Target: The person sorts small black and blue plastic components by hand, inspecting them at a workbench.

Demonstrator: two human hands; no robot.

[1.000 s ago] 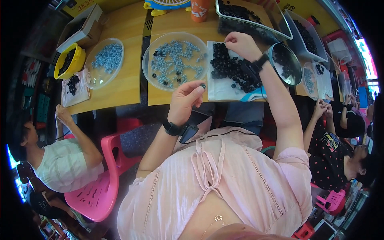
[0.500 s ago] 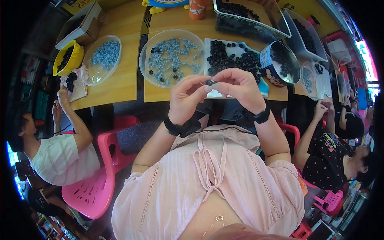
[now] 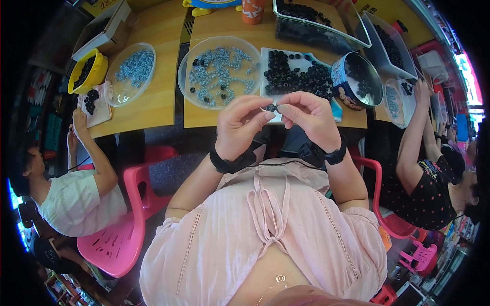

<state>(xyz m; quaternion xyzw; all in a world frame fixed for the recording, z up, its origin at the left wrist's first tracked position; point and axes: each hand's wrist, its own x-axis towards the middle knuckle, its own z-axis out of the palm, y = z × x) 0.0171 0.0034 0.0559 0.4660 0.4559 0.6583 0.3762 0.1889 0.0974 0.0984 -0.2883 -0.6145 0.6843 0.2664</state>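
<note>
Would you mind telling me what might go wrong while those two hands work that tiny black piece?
The small black piece is pinched between the left hand and right hand in front of the table edge, above the lap, so a slip would likely drop it to the floor. The white tray of black rings lies just beyond the hands; a quick reach might scatter them.

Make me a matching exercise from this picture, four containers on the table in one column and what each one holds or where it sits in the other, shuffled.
Column one:
1. yellow bowl
2. big clear round dish
3. white tray
4. blue tin

Column two:
A. pile of black rings, straight ahead of both hands
B. mostly pale blue coiled pieces
C. far left, by a cardboard box
D. right of the white tray, lying on its side

Pairs: 1-C, 2-B, 3-A, 4-D
</note>
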